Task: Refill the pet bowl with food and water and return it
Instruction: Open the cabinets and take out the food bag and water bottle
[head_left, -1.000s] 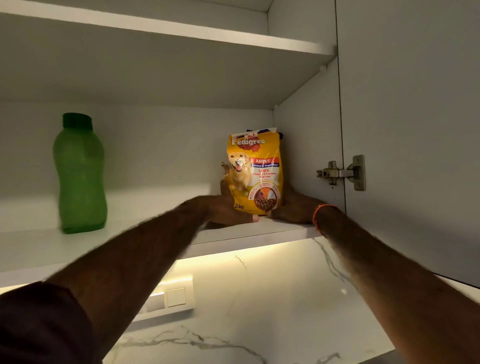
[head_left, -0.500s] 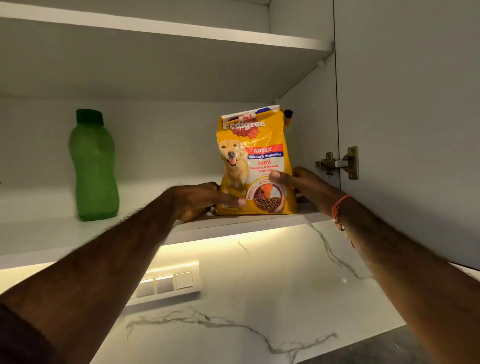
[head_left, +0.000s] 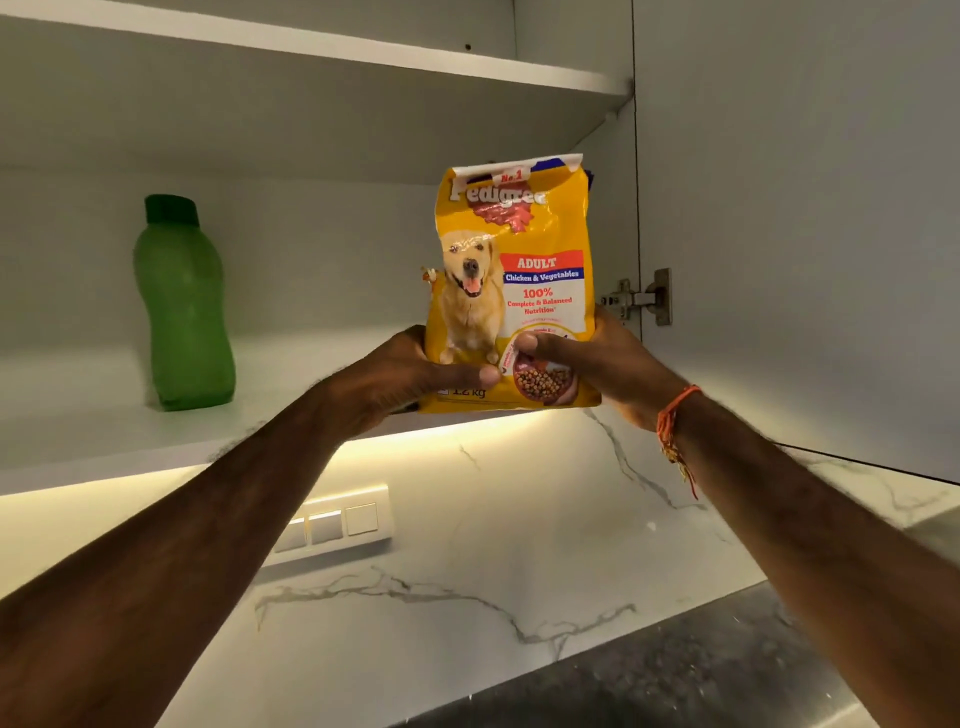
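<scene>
- Holding the dog food bag (head_left: 511, 291) from both sides, the two hands keep it upright at the front edge of the lower cupboard shelf (head_left: 104, 441).
- The left hand (head_left: 395, 379) grips the bag's lower left corner, its thumb laid across the front near the printed weight and its fingers hidden behind the bag.
- The right hand (head_left: 602, 364) grips the lower right corner, its thumb pressed on the picture of kibble on the front; the other fingers wrap round the far side, out of sight.
- The bag is yellow, with a dog pictured on the front and a folded, crumpled top; whether its base touches the shelf edge or hangs just clear of it cannot be told.
- An orange thread band (head_left: 672, 421) is tied round the right wrist.
- A green bottle (head_left: 182, 306) with a dark green cap stands upright on the same shelf, well to the left of the bag.
- The cupboard door (head_left: 805, 208) stands open on the right, its metal hinge (head_left: 639, 299) just beside the bag's right edge.
- An upper shelf (head_left: 311, 41) runs across above the bag.
- Below the shelf, a lit strip brightens a white marbled wall (head_left: 493, 519), which carries a white switch plate (head_left: 332, 525).
- A dark speckled counter (head_left: 675, 675) shows at the bottom right.
</scene>
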